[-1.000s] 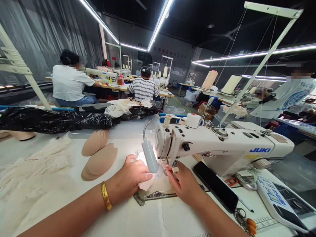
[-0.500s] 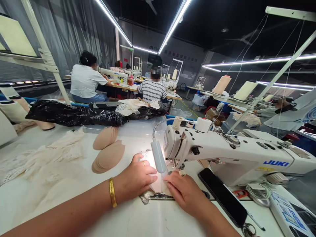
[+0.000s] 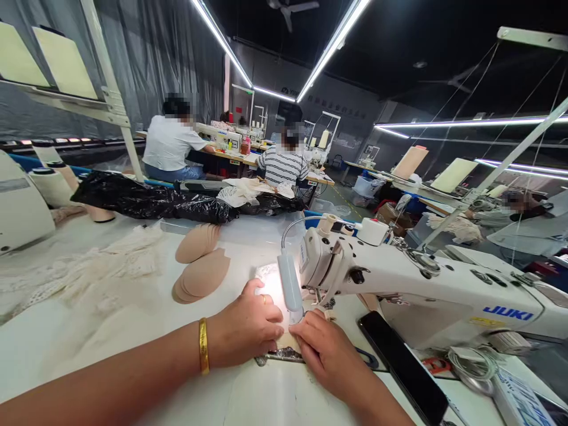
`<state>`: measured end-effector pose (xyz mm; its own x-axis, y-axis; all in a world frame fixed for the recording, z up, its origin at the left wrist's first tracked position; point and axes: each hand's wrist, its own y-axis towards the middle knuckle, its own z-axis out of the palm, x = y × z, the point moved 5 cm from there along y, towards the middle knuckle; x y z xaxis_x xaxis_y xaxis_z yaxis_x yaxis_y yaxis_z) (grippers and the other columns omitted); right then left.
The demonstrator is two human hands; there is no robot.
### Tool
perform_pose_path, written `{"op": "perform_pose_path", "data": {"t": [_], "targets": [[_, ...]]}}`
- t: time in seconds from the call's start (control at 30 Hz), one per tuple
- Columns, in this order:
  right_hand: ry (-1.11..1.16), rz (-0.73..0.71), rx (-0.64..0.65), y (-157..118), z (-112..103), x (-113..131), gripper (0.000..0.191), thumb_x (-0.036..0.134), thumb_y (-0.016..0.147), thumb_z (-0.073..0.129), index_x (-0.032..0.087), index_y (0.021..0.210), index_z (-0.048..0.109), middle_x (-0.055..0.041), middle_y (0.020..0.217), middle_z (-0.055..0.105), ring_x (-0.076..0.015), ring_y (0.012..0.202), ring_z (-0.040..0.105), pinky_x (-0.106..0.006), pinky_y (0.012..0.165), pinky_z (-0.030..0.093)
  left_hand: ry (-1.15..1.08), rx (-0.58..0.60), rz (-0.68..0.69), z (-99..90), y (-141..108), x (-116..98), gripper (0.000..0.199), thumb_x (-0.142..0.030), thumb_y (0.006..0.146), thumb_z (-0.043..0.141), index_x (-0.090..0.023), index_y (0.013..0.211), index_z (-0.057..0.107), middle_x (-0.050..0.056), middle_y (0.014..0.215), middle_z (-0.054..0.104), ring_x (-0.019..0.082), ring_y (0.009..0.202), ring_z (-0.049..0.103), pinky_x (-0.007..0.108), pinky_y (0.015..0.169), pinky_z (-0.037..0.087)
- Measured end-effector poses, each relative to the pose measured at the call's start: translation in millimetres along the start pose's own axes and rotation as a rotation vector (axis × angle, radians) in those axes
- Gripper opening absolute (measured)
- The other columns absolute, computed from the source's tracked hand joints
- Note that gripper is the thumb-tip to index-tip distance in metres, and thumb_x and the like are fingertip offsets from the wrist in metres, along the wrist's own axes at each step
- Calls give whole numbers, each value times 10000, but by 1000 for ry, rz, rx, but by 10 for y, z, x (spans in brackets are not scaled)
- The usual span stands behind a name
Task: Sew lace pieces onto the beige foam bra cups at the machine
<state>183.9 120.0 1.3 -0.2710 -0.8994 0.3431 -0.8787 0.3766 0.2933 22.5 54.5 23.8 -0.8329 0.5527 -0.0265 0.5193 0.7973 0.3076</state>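
A pale fabric piece with a lacy edge lies under the lit work lamp, at the needle end of the white sewing machine. My left hand, with a gold bracelet and a ring, presses on this piece from the left, fingers bent and touching it. From the right, my right hand pinches its near edge with thumb and forefinger, just below the lamp. The needle and presser foot are partly hidden by the lamp. Beige oval pads are stacked left of my left hand.
A black phone lies right of my right hand, near a coiled cable. Cream lace spreads over the left of the table. A black plastic bag lies along the back edge. Co-workers sit at machines beyond.
The view has shifted slightly, so most things appear further right. Both hands stay on the fabric; less of it shows between them, and my right fingertips sit closer to the left hand.
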Motion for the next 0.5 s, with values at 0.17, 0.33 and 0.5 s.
{"op": "perform_pose_path", "data": {"t": [0.17,0.33,0.5], "targets": [[-47,79,35,33,52,-61,268,103,985,420,235,1047,645,-45,899,601,-234,843,602,-327,693,468,7,-22,-22,5,60,39,191,-200,898,660,-191,724,582,-27,824,676,210,821,623,482,995,307],[-122,107,22,57,88,-113,285,130,1002,401,230,1145,627,-69,961,630,-265,888,628,-349,679,478,24,-56,-47,35,96,99,155,-197,930,620,-193,777,646,-14,811,692,222,822,644,495,973,295],[-149,108,-11,53,109,-138,301,148,1008,408,238,1200,621,-71,982,654,-267,883,646,-353,675,494,85,-90,-77,70,98,156,90,-238,950,634,-233,888,699,-19,887,722,231,908,657,495,1010,274]]}}
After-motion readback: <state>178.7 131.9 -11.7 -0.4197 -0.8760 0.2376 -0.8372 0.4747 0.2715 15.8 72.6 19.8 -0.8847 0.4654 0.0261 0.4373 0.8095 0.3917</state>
